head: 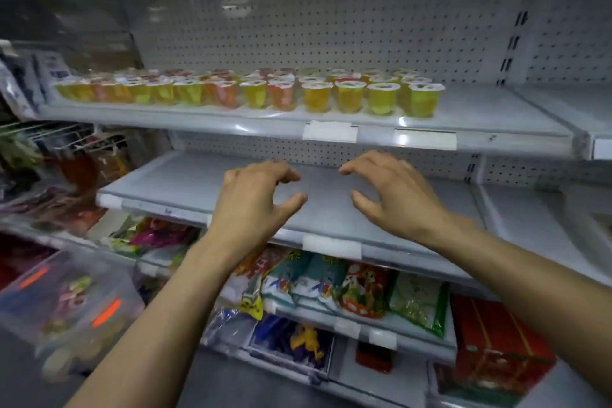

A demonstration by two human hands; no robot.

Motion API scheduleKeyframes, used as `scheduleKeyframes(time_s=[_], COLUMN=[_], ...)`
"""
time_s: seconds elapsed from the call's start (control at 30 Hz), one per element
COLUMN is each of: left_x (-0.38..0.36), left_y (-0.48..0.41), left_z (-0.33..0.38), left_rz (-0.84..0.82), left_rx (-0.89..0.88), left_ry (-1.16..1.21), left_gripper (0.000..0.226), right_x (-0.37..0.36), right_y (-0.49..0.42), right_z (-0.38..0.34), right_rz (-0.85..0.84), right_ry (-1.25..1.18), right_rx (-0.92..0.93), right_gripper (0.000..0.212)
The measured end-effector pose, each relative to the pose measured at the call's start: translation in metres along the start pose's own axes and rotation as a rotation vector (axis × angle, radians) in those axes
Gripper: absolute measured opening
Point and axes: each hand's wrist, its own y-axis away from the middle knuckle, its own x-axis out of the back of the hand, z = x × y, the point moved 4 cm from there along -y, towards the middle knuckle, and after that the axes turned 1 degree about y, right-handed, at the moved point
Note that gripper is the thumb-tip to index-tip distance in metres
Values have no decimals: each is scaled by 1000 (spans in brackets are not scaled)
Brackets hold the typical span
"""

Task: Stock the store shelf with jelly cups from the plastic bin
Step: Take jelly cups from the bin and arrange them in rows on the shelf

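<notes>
Several rows of jelly cups (251,89), yellow, green and orange with white lids, stand on the upper grey shelf (480,116), filling it from the left to about two thirds across. Below it lies a bare grey shelf (185,182). My left hand (255,195) and my right hand (394,192) hover side by side in front of that lower shelf, fingers loosely curled, holding nothing. The clear plastic bin (66,305) with orange clips stands at the lower left, blurred, with jelly cups inside.
Snack bags (334,285) and a red box (496,348) fill the shelves beneath my arms. More packaged goods (43,189) crowd the shelving at the left. The right end of the upper shelf is bare, and a neighbouring shelf bay (563,103) adjoins it.
</notes>
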Motion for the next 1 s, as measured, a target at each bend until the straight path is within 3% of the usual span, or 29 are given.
scheduleKeyframes(time_s=[0.23, 0.43, 0.77, 1.0], left_x=[28, 59, 125, 118], left_y=[71, 114, 195, 245], left_z=[-98, -206, -447, -590], left_rz=[-77, -143, -202, -311], left_rx=[247, 413, 701, 924], left_ry=[-78, -148, -175, -74], left_gripper=[37, 42, 35, 35], right_x=[-74, -143, -314, -437], right_y=[-32, -93, -214, -262], right_z=[-91, -178, -361, -455], right_rz=[-207, -251, -448, -641], right_ry=[-77, -199, -321, -402], right_rx=[129, 194, 292, 265], right_gripper=[43, 40, 34, 37])
